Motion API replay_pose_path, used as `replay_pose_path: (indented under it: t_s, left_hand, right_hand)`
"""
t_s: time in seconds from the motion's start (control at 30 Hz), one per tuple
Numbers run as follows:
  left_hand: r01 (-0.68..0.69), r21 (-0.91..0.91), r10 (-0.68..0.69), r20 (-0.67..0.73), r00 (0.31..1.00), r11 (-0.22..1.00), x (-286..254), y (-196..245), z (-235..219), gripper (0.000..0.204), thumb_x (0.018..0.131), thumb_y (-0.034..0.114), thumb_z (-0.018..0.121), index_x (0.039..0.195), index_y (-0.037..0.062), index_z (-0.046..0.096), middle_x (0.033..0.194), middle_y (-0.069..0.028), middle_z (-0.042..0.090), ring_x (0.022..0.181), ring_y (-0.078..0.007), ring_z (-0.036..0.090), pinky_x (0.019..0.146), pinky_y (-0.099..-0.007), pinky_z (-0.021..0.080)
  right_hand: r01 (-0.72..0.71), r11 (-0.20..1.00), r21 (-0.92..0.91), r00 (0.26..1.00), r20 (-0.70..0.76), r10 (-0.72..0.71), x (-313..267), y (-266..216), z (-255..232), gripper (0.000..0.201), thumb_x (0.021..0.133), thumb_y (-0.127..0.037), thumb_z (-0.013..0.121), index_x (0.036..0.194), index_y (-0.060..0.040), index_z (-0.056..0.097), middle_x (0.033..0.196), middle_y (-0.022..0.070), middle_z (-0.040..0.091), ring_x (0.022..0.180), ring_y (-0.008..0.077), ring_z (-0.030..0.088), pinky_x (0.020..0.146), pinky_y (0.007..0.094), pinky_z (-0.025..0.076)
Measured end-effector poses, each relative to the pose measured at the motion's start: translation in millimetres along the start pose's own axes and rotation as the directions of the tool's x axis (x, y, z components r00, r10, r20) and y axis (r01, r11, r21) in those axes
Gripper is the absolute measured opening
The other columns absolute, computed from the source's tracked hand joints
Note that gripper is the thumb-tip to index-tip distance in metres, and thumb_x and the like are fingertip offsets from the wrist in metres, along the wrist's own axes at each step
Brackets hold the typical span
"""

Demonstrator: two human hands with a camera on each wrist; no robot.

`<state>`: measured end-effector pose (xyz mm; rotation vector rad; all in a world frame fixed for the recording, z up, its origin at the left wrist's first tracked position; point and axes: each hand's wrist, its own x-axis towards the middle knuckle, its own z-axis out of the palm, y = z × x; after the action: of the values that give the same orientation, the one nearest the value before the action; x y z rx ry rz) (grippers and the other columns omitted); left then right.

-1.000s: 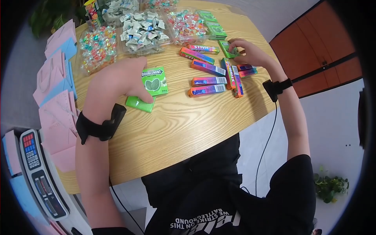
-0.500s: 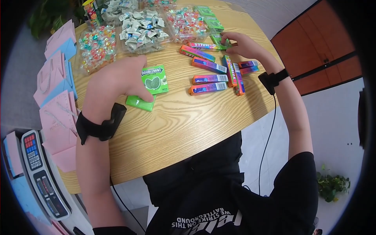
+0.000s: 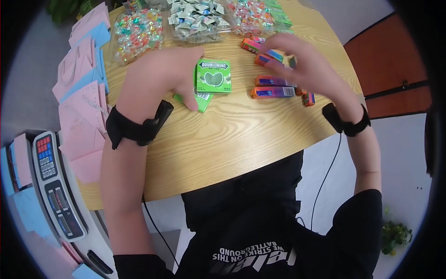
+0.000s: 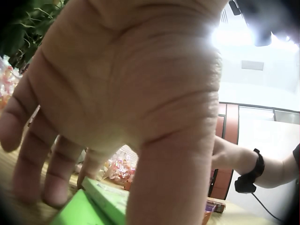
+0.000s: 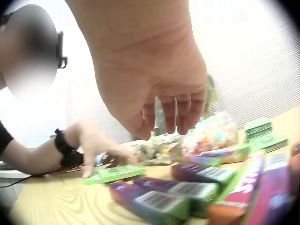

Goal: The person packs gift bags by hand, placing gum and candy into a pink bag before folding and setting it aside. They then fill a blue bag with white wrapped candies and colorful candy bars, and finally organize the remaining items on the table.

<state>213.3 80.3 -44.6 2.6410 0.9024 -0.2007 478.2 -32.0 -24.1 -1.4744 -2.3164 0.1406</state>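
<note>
Two green Doublemint packs (image 3: pixel 213 76) overlap on the table, one partly over the other. Beside them is the left hand (image 3: pixel 162 72), its thumb against the lower pack's near side; in the left wrist view the hand's (image 4: pixel 131 93) fingers reach down loosely spread and the contact is partly hidden. The right hand (image 3: pixel 309 65) hovers above the colourful Halls sticks (image 3: pixel 273 92), fingers gently bent. Seen from the right wrist, nothing shows between that hand's (image 5: pixel 164 93) fingers, and several sticks (image 5: pixel 154 201) lie below it.
Clear trays of wrapped sweets (image 3: pixel 139 35) and white-green sachets (image 3: pixel 197 18) line the table's far side. More green packs (image 3: pixel 281 16) lie at the back right. Pink and blue paper bags (image 3: pixel 83 121) stand along the left edge, beside a scale (image 3: pixel 60 186).
The right hand has come away from a green pack at the back and moved nearer over the Halls sticks. The head view has shifted. The lower Doublemint pack shows a different angle beneath the upper one.
</note>
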Motion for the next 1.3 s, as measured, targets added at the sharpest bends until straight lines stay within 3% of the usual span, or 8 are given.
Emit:
replay_pose_path:
  t_s: [0.23, 0.33, 0.47, 0.67, 0.77, 0.93, 1.13, 1.3]
  left_hand:
    - [0.066, 0.053, -0.068, 0.030, 0.997, 0.996, -6.9, 13.1, -8.3, 0.078, 0.050, 0.029, 0.092, 0.112, 0.0029, 0.054, 0.097, -0.0163, 0.068, 0.093, -0.0345, 0.066, 0.075, -0.0434, 0.052]
    - [0.108, -0.023, -0.105, 0.087, 0.991, 0.994, -10.1, 10.4, -9.4, 0.087, 0.048, 0.032, 0.093, 0.119, 0.0046, 0.051, 0.104, -0.0177, 0.066, 0.100, -0.0353, 0.063, 0.080, -0.0397, 0.049]
    - [0.104, -0.032, -0.101, 0.078, 0.992, 0.994, -8.7, 6.5, -6.8, 0.085, 0.049, 0.031, 0.093, 0.118, 0.0042, 0.052, 0.102, -0.0180, 0.066, 0.097, -0.0360, 0.064, 0.079, -0.0405, 0.049]
    - [0.099, 0.032, -0.098, -0.018, 0.995, 0.995, -15.5, 20.3, -7.8, 0.081, 0.049, 0.028, 0.093, 0.116, 0.0024, 0.054, 0.105, -0.0191, 0.066, 0.097, -0.0361, 0.063, 0.080, -0.0410, 0.050]
    - [0.011, 0.072, -0.007, -0.053, 0.999, 0.997, -8.9, 18.2, -7.4, 0.066, 0.050, 0.032, 0.090, 0.101, 0.0032, 0.059, 0.095, -0.0156, 0.067, 0.092, -0.0339, 0.065, 0.075, -0.0427, 0.051]
    - [0.106, 0.013, -0.105, -0.002, 0.994, 0.994, -7.2, 23.1, -4.5, 0.082, 0.059, 0.055, 0.079, 0.117, 0.0030, 0.055, 0.104, -0.0206, 0.067, 0.099, -0.0371, 0.063, 0.082, -0.0428, 0.049]
    - [0.079, -0.016, -0.080, -0.073, 0.994, 0.997, -10.0, 25.6, 6.6, 0.074, 0.064, 0.046, 0.075, 0.119, 0.0016, 0.054, 0.104, -0.0237, 0.065, 0.099, -0.0388, 0.063, 0.081, -0.0433, 0.050]
    - [0.131, -0.057, -0.131, -0.002, 0.991, 0.990, -1.0, 29.9, 0.0, 0.066, 0.068, 0.038, 0.070, 0.120, 0.0015, 0.053, 0.100, -0.0228, 0.065, 0.095, -0.0365, 0.063, 0.079, -0.0421, 0.049]
  right_hand:
    - [0.184, 0.980, -0.071, 0.982, 0.050, -0.181, 37.3, -40.3, 58.2, 0.036, 0.076, -0.020, 0.077, 0.106, -0.0108, 0.060, 0.123, 0.0106, 0.058, 0.114, 0.0309, 0.055, 0.096, 0.0396, 0.045]
    - [0.079, 0.990, 0.113, 0.905, 0.408, -0.119, 50.6, -43.3, 40.7, 0.035, 0.074, -0.019, 0.078, 0.102, -0.0105, 0.059, 0.124, 0.0123, 0.058, 0.116, 0.0322, 0.054, 0.095, 0.0400, 0.046]
    - [0.239, 0.970, -0.043, 0.969, 0.072, -0.236, 27.7, -22.4, 7.0, 0.035, 0.071, -0.014, 0.077, 0.100, -0.0107, 0.058, 0.126, 0.0136, 0.058, 0.116, 0.0300, 0.056, 0.096, 0.0381, 0.047]
    - [-0.188, 0.976, -0.112, 0.975, -0.144, 0.172, -19.5, 94.2, -60.8, 0.041, 0.073, -0.009, 0.074, 0.110, -0.0063, 0.056, 0.122, 0.0102, 0.060, 0.111, 0.0276, 0.058, 0.100, 0.0364, 0.045]
    - [-0.258, 0.962, -0.088, 0.966, -0.045, 0.255, -26.0, 126.0, -51.1, 0.041, 0.073, -0.009, 0.074, 0.110, -0.0072, 0.056, 0.129, 0.0105, 0.058, 0.116, 0.0282, 0.056, 0.103, 0.0363, 0.043]
    - [-0.187, 0.980, -0.064, 0.980, 0.062, 0.191, -15.1, 133.0, -24.3, 0.037, 0.075, -0.011, 0.073, 0.109, -0.0116, 0.058, 0.135, 0.0103, 0.054, 0.120, 0.0308, 0.053, 0.104, 0.0388, 0.042]
    - [-0.073, 0.969, -0.236, 0.996, 0.026, 0.082, -13.9, 136.0, -17.4, 0.032, 0.079, -0.016, 0.074, 0.108, -0.0124, 0.060, 0.136, 0.0062, 0.053, 0.127, 0.0254, 0.048, 0.103, 0.0397, 0.042]
    - [-0.281, 0.951, -0.128, 0.949, 0.110, 0.295, -21.1, 136.8, -16.6, 0.030, 0.085, -0.020, 0.072, 0.112, -0.0141, 0.061, 0.127, 0.0039, 0.056, 0.121, 0.0229, 0.050, 0.095, 0.0387, 0.045]
